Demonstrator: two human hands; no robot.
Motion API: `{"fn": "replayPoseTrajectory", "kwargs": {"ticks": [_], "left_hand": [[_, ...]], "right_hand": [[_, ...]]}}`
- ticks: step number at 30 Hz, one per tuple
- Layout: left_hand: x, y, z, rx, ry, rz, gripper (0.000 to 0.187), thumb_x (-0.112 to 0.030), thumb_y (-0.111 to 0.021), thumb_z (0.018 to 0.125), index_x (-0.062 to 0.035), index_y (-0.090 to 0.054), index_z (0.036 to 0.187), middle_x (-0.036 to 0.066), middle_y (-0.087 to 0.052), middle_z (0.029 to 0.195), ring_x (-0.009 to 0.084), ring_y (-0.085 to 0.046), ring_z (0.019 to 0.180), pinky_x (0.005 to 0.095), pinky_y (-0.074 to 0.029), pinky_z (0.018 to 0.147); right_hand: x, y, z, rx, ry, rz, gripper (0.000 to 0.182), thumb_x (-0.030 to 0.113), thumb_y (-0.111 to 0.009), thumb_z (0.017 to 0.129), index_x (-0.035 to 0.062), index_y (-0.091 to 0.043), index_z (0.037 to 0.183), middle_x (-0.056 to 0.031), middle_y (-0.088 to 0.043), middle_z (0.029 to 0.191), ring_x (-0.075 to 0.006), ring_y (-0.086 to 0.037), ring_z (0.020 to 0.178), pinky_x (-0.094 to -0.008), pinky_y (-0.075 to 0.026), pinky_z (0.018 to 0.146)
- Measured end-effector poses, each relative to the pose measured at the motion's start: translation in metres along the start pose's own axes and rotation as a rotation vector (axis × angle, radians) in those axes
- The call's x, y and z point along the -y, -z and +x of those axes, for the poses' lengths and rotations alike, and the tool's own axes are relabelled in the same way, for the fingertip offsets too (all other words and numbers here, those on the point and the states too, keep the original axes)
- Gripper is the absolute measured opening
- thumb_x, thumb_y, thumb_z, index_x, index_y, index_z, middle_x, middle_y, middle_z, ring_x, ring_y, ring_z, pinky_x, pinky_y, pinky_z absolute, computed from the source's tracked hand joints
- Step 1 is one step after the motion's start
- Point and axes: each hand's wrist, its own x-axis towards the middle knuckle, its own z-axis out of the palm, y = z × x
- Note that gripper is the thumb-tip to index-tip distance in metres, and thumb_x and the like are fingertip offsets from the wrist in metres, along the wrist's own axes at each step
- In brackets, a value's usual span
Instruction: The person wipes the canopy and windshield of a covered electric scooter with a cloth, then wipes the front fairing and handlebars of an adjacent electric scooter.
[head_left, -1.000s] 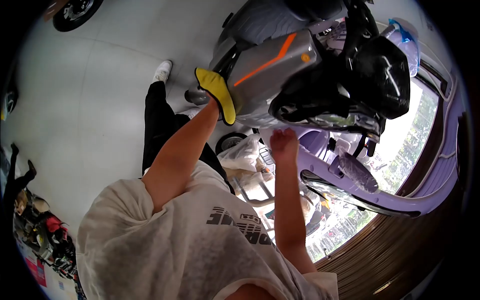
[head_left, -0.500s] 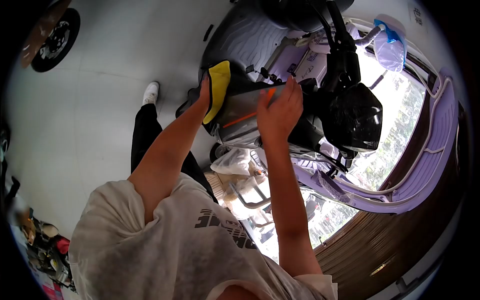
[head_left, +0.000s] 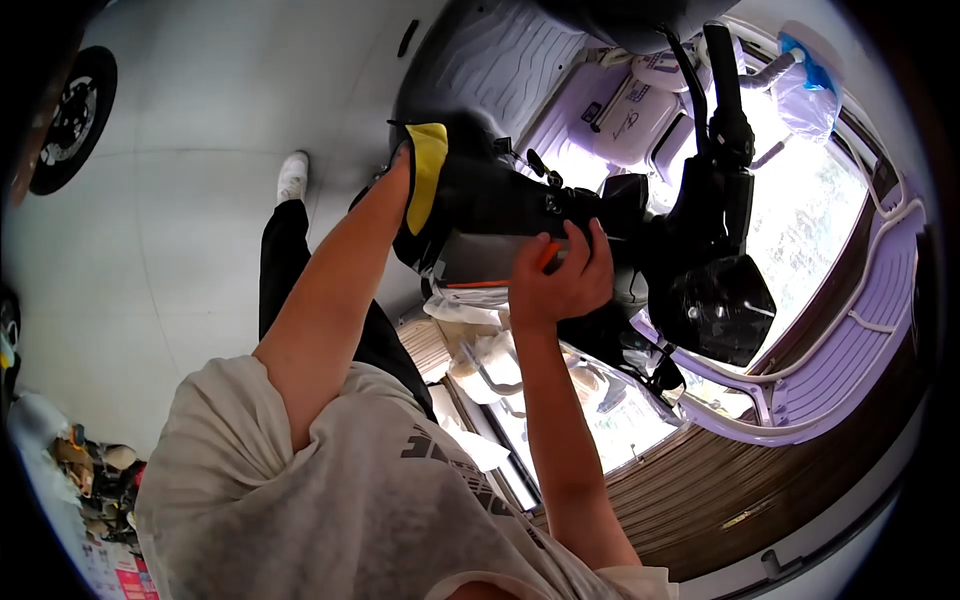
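My left hand presses a yellow microfiber cloth with a dark edge against the black end of a scooter's front body. The cloth hides most of its fingers. My right hand rests on the scooter's grey front panel, fingers apart and slightly bent. An orange mark shows between thumb and forefinger, and an orange line runs along the panel's lower edge. To the right of this hand are the black handlebar and a glossy black headlight-like part.
Behind stands a lilac scooter with a bagged handlebar end. The black scooter's ribbed footboard lies at the top. A wheel is at the far left, my white shoe on the pale floor. Assorted items sit lower left.
The view has shifted, and the panel sits lower in it and looks narrower. Relative to the panel, the cloth is higher. My right hand's fingers have spread and bent more.
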Motion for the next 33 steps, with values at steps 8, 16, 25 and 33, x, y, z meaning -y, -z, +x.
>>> {"fn": "replayPoseTrajectory", "kwargs": {"ticks": [8, 16, 25, 33], "left_hand": [[-0.019, 0.036, 0.049, 0.000, 0.030, -0.004, 0.045, -0.048, -0.043, 0.105, -0.0120, -0.067, 0.116, 0.006, -0.068, 0.093, 0.0223, -0.067, 0.083, 0.0366, -0.057, 0.073], [-0.014, 0.065, 0.068, -0.006, 0.039, -0.026, 0.043, -0.047, -0.044, 0.104, -0.0121, -0.067, 0.117, 0.006, -0.068, 0.095, 0.0237, -0.066, 0.085, 0.0379, -0.057, 0.074], [0.041, 0.087, 0.006, -0.060, 0.052, -0.083, 0.042, -0.046, -0.046, 0.104, -0.0122, -0.067, 0.117, 0.007, -0.068, 0.097, 0.0252, -0.066, 0.088, 0.0393, -0.056, 0.076], [0.102, 0.093, -0.069, -0.104, 0.071, -0.158, 0.041, -0.045, -0.047, 0.103, -0.0123, -0.067, 0.117, 0.008, -0.068, 0.099, 0.0265, -0.066, 0.090, 0.0406, -0.056, 0.078]], "right_hand": [[0.001, 0.004, 0.001, 0.058, 0.014, -0.040, 0.024, 0.028, -0.069, 0.087, 0.0111, -0.070, 0.104, -0.0112, -0.067, 0.127, -0.0306, -0.063, 0.111, -0.0425, -0.041, 0.090], [0.000, 0.004, 0.000, 0.060, 0.033, -0.053, 0.022, 0.030, -0.066, 0.091, 0.0106, -0.068, 0.101, -0.0136, -0.067, 0.126, -0.0290, -0.061, 0.112, -0.0384, -0.039, 0.092], [0.001, 0.002, 0.000, 0.024, 0.023, -0.017, 0.019, 0.029, -0.066, 0.089, 0.0132, -0.069, 0.099, -0.0123, -0.068, 0.125, -0.0289, -0.062, 0.113, -0.0378, -0.040, 0.091], [-0.001, 0.002, 0.001, -0.007, 0.060, -0.012, 0.022, 0.028, -0.068, 0.088, 0.0101, -0.070, 0.100, -0.0118, -0.067, 0.126, -0.0274, -0.062, 0.108, -0.0388, -0.041, 0.087]]}}
